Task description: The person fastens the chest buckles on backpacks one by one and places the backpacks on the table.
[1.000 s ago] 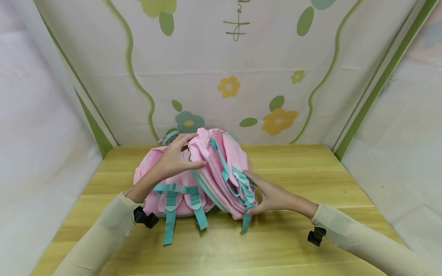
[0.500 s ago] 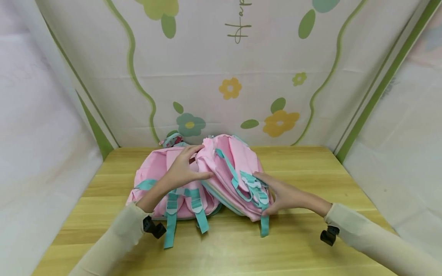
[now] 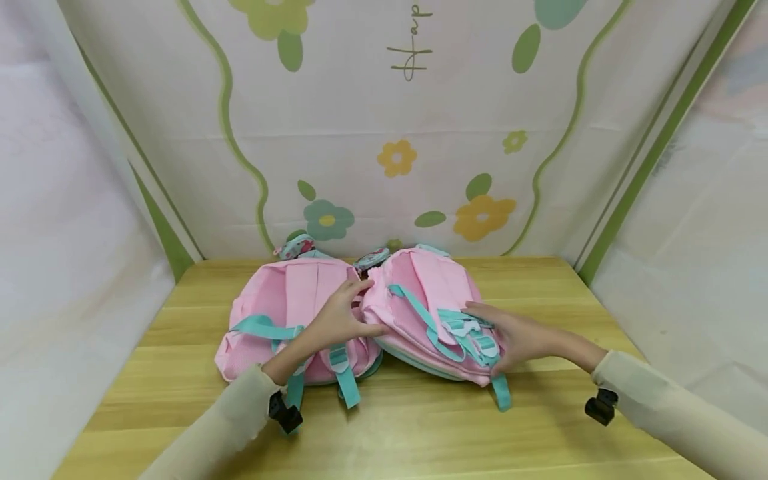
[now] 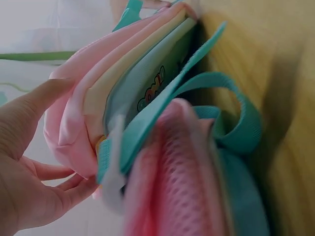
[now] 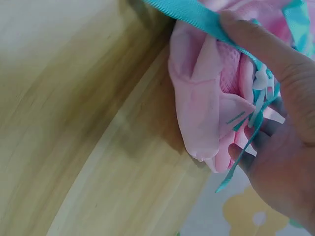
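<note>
A pink backpack (image 3: 447,277) lies tilted on the wooden table with its shoulder straps and teal webbing facing up. My left hand (image 3: 339,320) grips its left edge, the thumb (image 4: 47,93) on one face and the fingers curled under the other. At its right end, my right hand (image 3: 528,340) holds the bag by the teal straps and buckles (image 3: 471,333); the thumb presses a teal strap (image 5: 197,17) in the right wrist view. A second pink backpack (image 3: 258,353) lies just left, partly hidden behind my left forearm.
Small patterned pouches (image 3: 297,247) (image 3: 372,257) sit behind the backpacks near the back panel. A flower-printed fabric panel (image 3: 456,153) rises at the table's back edge, with pale side panels left and right. The wooden table (image 3: 408,433) extends toward me.
Both hands have moved the right-hand backpack to the right and lowered it flatter, away from the left one. The small pouch behind it has come into view.
</note>
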Demonstrator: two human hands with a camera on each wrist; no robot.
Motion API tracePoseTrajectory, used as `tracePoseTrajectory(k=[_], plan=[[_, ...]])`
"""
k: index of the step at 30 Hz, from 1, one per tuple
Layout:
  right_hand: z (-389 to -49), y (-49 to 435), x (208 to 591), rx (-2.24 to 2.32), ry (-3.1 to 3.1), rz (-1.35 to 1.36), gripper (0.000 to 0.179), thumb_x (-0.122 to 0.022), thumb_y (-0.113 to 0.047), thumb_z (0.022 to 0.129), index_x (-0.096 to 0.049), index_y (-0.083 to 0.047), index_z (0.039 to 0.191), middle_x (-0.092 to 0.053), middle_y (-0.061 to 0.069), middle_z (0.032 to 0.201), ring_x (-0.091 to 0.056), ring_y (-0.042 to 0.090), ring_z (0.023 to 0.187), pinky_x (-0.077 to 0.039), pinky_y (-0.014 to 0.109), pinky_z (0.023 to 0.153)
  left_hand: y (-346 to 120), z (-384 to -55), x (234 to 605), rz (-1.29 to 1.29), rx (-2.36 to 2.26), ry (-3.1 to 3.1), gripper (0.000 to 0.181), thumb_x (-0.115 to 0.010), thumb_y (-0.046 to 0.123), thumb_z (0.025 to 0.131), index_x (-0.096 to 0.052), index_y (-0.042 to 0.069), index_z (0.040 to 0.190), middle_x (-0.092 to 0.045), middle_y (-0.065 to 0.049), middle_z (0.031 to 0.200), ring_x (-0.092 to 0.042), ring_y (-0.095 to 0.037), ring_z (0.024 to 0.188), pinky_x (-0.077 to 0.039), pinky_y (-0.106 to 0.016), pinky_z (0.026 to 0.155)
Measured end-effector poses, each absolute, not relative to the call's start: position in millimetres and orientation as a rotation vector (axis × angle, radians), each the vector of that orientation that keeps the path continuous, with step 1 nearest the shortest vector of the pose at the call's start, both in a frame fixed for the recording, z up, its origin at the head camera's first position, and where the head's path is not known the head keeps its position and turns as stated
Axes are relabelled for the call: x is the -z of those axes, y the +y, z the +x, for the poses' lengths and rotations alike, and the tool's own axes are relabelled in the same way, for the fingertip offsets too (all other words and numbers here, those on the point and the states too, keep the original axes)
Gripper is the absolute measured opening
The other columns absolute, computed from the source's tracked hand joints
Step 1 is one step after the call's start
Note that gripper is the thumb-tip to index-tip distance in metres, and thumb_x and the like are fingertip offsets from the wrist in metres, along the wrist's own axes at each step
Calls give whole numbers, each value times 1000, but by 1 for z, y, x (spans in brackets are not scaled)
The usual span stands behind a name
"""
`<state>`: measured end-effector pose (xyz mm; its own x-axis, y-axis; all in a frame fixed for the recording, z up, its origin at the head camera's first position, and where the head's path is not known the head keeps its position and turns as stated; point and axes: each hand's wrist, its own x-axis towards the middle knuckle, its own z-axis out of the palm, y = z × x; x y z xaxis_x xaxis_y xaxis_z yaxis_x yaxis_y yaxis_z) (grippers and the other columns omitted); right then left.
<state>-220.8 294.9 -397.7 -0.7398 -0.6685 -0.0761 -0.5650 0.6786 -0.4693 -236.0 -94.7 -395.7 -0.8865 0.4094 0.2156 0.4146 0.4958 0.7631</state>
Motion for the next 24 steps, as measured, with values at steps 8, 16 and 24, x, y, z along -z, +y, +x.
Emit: tracePoseTrajectory(k=[8, 16, 24], plan=[[-225, 315, 387, 602, 2550, -974, 113, -95, -19, 67, -31, -1, 158, -21, 27, 166, -26, 53, 148, -43, 51, 111, -73, -229, 417, -793, 1308, -2804, 93, -94, 37, 71, -52, -3, 144, -59, -18, 130, -65, -30, 115, -58, -41, 94], [-230, 322, 376, 517, 2538, -909, 109, -94, -15, 68, -33, -7, 158, -25, 22, 166, -23, 55, 149, -41, 61, 108, -65, -225, 422, -847, 1221, -2883, 96, -93, 43, 70, -52, -3, 144, -61, -13, 123, -62, -24, 111, -57, -39, 94], [-231, 323, 376, 550, 2503, -838, 113, -95, -15, 66, -32, -8, 160, -26, 21, 166, -21, 53, 150, -34, 67, 111, -65, -228, 424, -856, 1196, -2925, 95, -92, 46, 71, -53, -1, 144, -61, -11, 122, -59, -19, 106, -55, -36, 89]])
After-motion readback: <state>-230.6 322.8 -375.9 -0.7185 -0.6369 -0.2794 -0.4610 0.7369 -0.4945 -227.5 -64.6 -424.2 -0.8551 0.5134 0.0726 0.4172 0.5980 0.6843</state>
